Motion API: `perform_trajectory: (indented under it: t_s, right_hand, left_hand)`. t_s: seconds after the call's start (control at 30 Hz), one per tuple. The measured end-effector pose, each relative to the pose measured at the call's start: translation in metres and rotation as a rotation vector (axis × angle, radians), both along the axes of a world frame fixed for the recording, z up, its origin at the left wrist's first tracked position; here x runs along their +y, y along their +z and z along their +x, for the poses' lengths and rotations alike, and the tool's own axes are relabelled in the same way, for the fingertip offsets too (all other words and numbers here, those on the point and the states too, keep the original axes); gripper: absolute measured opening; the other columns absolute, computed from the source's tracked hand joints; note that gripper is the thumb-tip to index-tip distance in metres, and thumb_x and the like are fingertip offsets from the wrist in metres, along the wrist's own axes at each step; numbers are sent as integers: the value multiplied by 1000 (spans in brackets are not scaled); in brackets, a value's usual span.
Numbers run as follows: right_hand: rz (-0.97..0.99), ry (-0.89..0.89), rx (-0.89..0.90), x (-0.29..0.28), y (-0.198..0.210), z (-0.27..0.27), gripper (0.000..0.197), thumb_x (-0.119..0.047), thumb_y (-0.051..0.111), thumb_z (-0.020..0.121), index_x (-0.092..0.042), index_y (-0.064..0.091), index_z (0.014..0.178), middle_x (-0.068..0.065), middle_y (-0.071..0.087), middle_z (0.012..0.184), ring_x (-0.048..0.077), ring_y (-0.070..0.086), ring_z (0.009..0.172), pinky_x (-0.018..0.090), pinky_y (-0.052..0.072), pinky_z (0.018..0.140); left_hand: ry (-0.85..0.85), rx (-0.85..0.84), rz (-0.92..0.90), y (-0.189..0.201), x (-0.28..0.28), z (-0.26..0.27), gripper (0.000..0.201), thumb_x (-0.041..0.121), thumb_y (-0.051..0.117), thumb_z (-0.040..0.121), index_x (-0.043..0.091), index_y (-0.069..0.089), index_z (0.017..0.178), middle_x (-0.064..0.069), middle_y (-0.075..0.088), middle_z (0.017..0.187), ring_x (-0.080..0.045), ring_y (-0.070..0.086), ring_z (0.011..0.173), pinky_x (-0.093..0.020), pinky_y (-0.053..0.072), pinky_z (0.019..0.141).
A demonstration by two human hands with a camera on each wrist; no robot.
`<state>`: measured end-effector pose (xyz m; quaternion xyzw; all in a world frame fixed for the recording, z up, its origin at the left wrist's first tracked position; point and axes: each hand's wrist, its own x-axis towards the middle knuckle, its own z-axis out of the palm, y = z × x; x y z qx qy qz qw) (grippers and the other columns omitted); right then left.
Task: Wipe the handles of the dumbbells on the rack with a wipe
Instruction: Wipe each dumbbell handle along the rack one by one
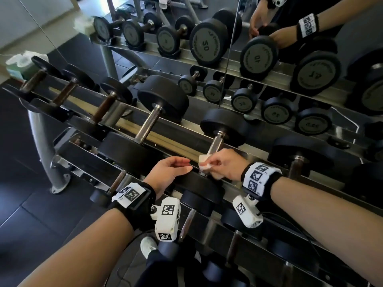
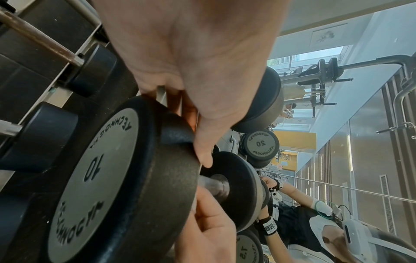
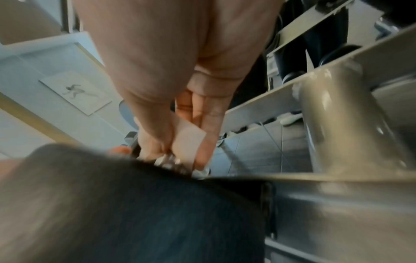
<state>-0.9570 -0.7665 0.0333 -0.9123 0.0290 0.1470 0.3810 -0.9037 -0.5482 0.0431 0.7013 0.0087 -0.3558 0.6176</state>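
Head view: our right hand (image 1: pixel 224 164) pinches the wipe (image 1: pixel 204 165) round the near end of the 10 dumbbell's handle (image 1: pixel 215 145) on the top rack (image 1: pixel 132 126). Our left hand (image 1: pixel 167 172), fingers loosely bent, rests on its near head. Which handles we have already wiped probably cannot be judged; the lower tiers likely remain.

I see black dumbbell heads (image 1: pixel 162 96) with grey faces, a silver handle (image 1: pixel 215 145), a white wipe (image 1: pixel 205 164), and perhaps brownish handles (image 1: pixel 104 107) toward ten o'clock.
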Motion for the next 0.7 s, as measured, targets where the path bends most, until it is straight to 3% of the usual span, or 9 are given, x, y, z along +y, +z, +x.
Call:
perform_trajectory:
  t_s: [0.07, 0.13, 0.27, 0.33, 0.43, 0.53, 0.6, 0.7]
  right_hand:
    - [1, 88, 31, 5, -3, -4, 20, -27, 72, 89, -24, 78, 107, -4, 74, 95, 7, 66, 87, 14, 47, 83]
    - [-42, 120, 2, 1, 0, 1, 18, -26, 72, 89, -24, 78, 106, -1, 74, 96, 7, 64, 88, 17, 46, 84]
    - [-86, -105, -140, -16, 7, 17, 17, -23, 72, 89, -20, 79, 105, 0, 73, 90, 5, 59, 78, 3, 36, 72]
    - [-29, -234, -207, -19, 7, 18, 16, -21, 73, 89, -19, 79, 103, -2, 74, 89, 5, 62, 79, 3, 39, 74]
    - [37, -184, -137, -10, 1, 9, 18, -20, 72, 89, -19, 79, 106, 5, 76, 100, 15, 69, 95, 22, 50, 92]
    - [77, -11, -17, -2, -9, -1, 22, -28, 74, 87, -20, 78, 107, 5, 76, 106, 16, 69, 102, 28, 50, 97]
    - [97, 11, 4, -5, -12, 0, 23, -33, 76, 85, -22, 79, 105, 2, 76, 104, 13, 68, 102, 26, 50, 96]
    - [49, -18, -37, -13, -11, 9, 21, -31, 77, 84, -24, 79, 104, -3, 77, 100, 6, 67, 96, 12, 44, 85]
  left_hand:
    - [20, -13, -2, -1, 0, -3, 23, 7, 75, 82, 9, 71, 105, -13, 73, 106, -22, 67, 96, -39, 52, 98]
    - [25, -23, -2, -2, 0, -5, 22, 8, 74, 83, 9, 71, 105, -15, 72, 107, -22, 67, 96, -37, 53, 96]
    - [18, -9, -22, -3, 1, -5, 21, 9, 74, 83, 11, 71, 104, -10, 74, 101, -17, 70, 89, -29, 57, 85]
    - [9, -7, -20, -4, 2, -4, 20, 10, 74, 83, 13, 71, 103, -6, 75, 98, -15, 71, 87, -27, 57, 80]
    - [3, -6, -17, -6, 3, -2, 20, 11, 75, 83, 14, 72, 102, -2, 76, 93, -14, 72, 87, -27, 55, 79]
    - [-8, -11, -7, -8, 3, -1, 20, 14, 76, 82, 17, 72, 102, -2, 76, 94, -16, 72, 90, -29, 56, 81]
    - [-16, -14, 2, -9, 3, 1, 21, 15, 76, 82, 18, 73, 102, -2, 76, 95, -16, 72, 91, -29, 56, 81]
    - [-17, -9, -13, -10, 4, 1, 22, 16, 76, 81, 17, 73, 103, -2, 76, 94, -15, 73, 88, -25, 56, 75]
